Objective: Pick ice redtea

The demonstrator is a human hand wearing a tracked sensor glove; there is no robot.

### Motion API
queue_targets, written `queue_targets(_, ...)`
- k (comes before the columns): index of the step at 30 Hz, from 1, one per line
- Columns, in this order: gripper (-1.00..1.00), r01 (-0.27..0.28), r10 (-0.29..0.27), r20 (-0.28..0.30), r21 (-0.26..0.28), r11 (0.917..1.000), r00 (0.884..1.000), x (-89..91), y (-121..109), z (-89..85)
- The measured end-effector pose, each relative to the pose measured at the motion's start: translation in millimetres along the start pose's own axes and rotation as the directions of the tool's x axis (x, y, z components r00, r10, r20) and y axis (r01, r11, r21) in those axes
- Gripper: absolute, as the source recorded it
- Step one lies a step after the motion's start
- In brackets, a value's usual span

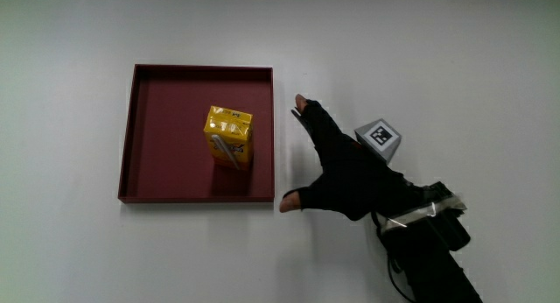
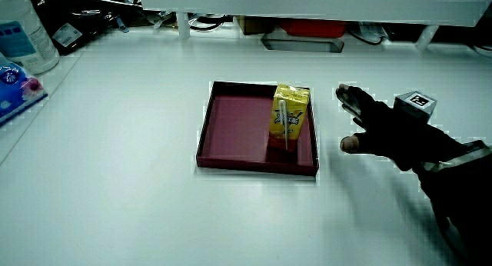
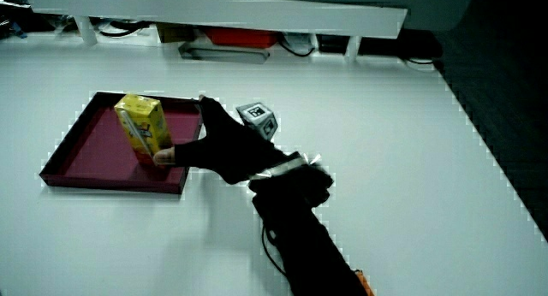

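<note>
Hovering beside tray [image 1: 129, 128] — hand [image 1: 346, 172] spread, carton [image 1: 229, 136] upright.

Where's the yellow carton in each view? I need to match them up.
Main view: carton stands in the red tray, toward the hand.
Side view: same spot in the tray.
Side view: same again.
Shared landmark: the tray.

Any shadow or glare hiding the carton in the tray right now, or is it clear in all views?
Main view: the yellow carton stands clear in the red tray, only a soft shadow beside it, no glare. Side views: carton front readable; in a side view the hand sits close beside the carton without covering it.
</note>
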Motion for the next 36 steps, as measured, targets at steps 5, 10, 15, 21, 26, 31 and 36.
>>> queue_targets(5, 0.0, -0.041, 0.04, -0.04, -0.019, 0.999, 0.998, 0.6, 19, -8.0)
queue_targets(10, 0.0, -0.067, 0.067, -0.039, -0.02, 0.9975, 0.997, 2.9, 34, -16.6)
queue_targets(15, 0.0, -0.08, 0.079, -0.052, -0.018, 0.9966, 0.996, 4.0, 46, -24.4)
queue_targets(21, 0.0, -0.093, 0.094, -0.048, 0.015, 0.9955, 0.994, 5.2, 54, -29.6)
queue_targets(26, 0.0, -0.12, 0.123, -0.084, 0.037, 0.992, 0.989, 4.6, 54, -32.3)
queue_targets(31, 0.0, -0.137, 0.142, -0.1, 0.061, 0.9888, 0.985, 9.3, 55, -32.7)
queue_targets(36, 0.18, -0.157, 0.172, -0.124, 0.118, 0.9804, 0.977, 13.7, 53, -32.7)
